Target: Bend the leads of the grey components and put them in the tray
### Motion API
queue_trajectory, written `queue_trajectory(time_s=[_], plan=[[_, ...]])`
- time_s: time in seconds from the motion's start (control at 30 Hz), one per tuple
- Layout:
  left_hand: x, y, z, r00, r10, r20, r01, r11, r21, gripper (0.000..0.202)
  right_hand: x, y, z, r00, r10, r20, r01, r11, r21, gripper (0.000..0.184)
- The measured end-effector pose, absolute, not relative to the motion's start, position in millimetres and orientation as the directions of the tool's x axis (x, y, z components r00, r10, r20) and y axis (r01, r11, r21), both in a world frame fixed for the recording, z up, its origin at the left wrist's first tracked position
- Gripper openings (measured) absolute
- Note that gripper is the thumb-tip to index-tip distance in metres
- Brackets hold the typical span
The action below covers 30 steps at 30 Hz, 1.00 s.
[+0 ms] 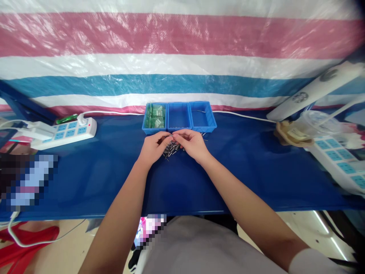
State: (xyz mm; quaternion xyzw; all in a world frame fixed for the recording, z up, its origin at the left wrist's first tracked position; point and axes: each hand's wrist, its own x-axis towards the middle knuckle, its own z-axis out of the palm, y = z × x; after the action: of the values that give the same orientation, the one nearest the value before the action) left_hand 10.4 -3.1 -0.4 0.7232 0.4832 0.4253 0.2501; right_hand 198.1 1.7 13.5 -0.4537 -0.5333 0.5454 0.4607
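Note:
My left hand and my right hand meet above a pile of thin metal pins on the blue table. Thumbs and fingers of both hands are pinched together, tip to tip. Whatever sits between the fingertips is too small and too covered to name. Part of the pile is hidden beneath the hands. Just beyond them stand three joined blue bins. Green packets with pale labels fill the left bin. The middle bin is partly behind my fingers. One thin metal piece lies in the right bin.
A white power strip with plugs lies left, near a blurred phone. At right are another power strip, a clear plastic cup and a long white tube. A striped plastic sheet hangs behind.

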Motion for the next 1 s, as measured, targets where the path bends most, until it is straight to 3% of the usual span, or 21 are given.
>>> queue_trajectory(time_s=[0.43, 0.8, 1.0], plan=[[13.3, -1.2, -5.2, 0.148, 0.892, 0.426, 0.462, -0.444, 0.768, 0.023, 202.7, 1.2, 20.8, -0.162, 0.985, -0.062, -0.036, -0.069, -0.997, 0.034], [10.1, -2.8, -2.3, 0.194, 0.920, 0.340, 0.452, -0.391, 0.802, 0.031, 201.0, 2.6, 15.7, -0.194, 0.981, -0.020, 0.022, -0.016, -1.000, 0.032], [12.4, -2.4, -4.0, 0.171, 0.896, 0.409, 0.441, -0.441, 0.782, 0.029, 204.3, 3.8, 19.8, -0.166, 0.985, -0.040, -0.028, -0.045, -0.999, 0.031]])
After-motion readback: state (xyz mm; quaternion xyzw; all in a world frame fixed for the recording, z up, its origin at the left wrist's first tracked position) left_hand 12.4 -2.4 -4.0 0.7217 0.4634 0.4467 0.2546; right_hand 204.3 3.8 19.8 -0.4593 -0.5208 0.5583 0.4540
